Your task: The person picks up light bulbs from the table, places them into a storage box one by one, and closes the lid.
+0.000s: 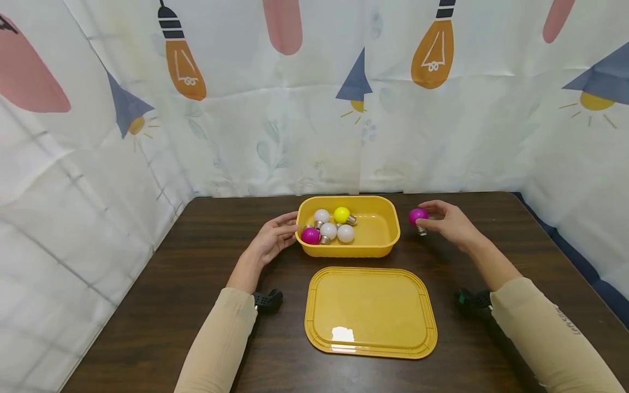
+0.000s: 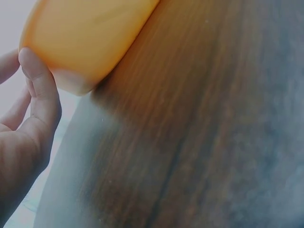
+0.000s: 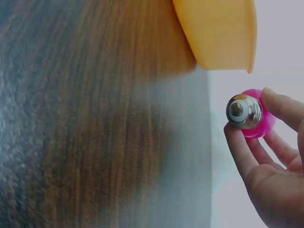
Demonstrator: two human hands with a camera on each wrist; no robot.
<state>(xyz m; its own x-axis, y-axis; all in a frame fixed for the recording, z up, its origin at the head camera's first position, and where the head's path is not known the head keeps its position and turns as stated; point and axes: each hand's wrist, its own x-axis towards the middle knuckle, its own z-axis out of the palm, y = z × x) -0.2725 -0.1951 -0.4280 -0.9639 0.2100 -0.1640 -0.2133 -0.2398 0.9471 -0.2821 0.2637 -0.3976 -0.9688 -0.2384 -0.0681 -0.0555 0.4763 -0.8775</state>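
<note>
My right hand [image 1: 446, 222] pinches a magenta light bulb [image 1: 418, 216] between thumb and fingers, just right of a yellow plastic box [image 1: 375, 251]. The bulb's metal screw base points down and toward the camera in the right wrist view, past the thumb and fingertips [image 3: 270, 95]. At the box's left end, my left hand [image 1: 274, 239] touches the rim with its fingertips, the fingers mostly straight. Inside the box, on its left side, lie another magenta bulb [image 1: 310, 236], a yellow bulb [image 1: 342, 214] and several white bulbs [image 1: 346, 233].
A flat yellow lid [image 1: 371, 311] lies on the dark wooden table [image 1: 162, 305] in front of the box, nearer to me. Behind the table hangs a white curtain [image 1: 314, 136] printed with lamps. Both wrists wear black straps [image 1: 267, 299].
</note>
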